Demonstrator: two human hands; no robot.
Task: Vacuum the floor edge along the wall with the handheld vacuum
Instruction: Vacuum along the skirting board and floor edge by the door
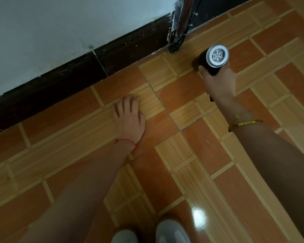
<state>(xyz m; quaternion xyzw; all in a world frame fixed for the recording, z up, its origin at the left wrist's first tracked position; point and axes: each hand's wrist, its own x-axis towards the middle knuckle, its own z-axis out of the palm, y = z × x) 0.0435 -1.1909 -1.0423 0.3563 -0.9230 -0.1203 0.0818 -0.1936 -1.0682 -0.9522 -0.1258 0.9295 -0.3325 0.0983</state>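
My right hand (218, 81) grips the handle of the black handheld vacuum (210, 63), whose round silver rear grille faces the camera. Its nozzle end points down to the tiled floor (174, 172) close to the dark baseboard (126, 50) and is hidden behind the body. My left hand (129, 118) hangs over the tiles to the left with fingers loosely extended, holding nothing. The white wall (60, 32) rises above the baseboard.
A dark vertical frame or post (178, 28) meets the floor at the baseboard, just left of the vacuum. Two grey shoe tips (172, 232) show at the bottom edge. Orange and wood-pattern tiles spread to the right and toward me.
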